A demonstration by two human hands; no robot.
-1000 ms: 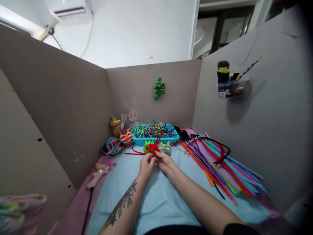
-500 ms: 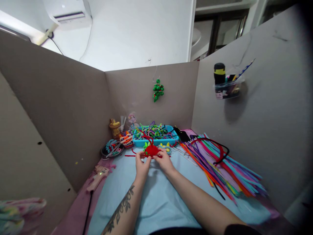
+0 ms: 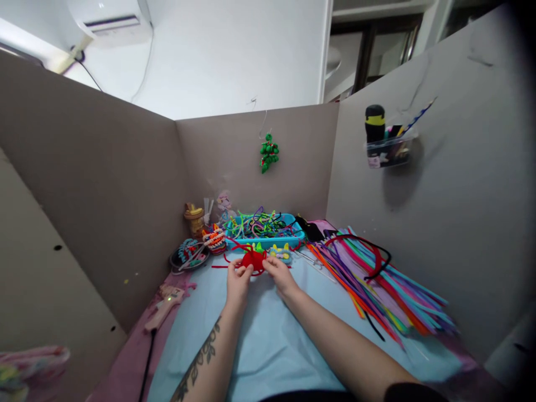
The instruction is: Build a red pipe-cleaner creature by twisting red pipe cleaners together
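Note:
A rounded red pipe-cleaner piece (image 3: 253,261), with loose red stems sticking out of it, is held up between my two hands over the blue cloth. My left hand (image 3: 239,276) pinches its left side between thumb and fingers. On the right side, the thumb and forefinger of my right hand (image 3: 278,273) are closed at its edge, by a red loop. Just behind it lie a small yellow and blue fuzzy piece (image 3: 281,254) and a bright green one, partly hidden. A straight red stem (image 3: 218,267) lies left of my left hand.
Behind stands a blue tray (image 3: 268,244) full of pipe-cleaner offcuts. Bundles of coloured pipe cleaners (image 3: 377,279) spread on the right, near scissors (image 3: 314,261). At left are a dark bowl (image 3: 188,259), an orange-and-white woven piece (image 3: 214,240) and a pink glue gun (image 3: 165,310). Grey panels enclose the table.
The red piece has turned in my hands: the small green spots on its front no longer show, and its stems now lean left. A red loop shows at its right edge.

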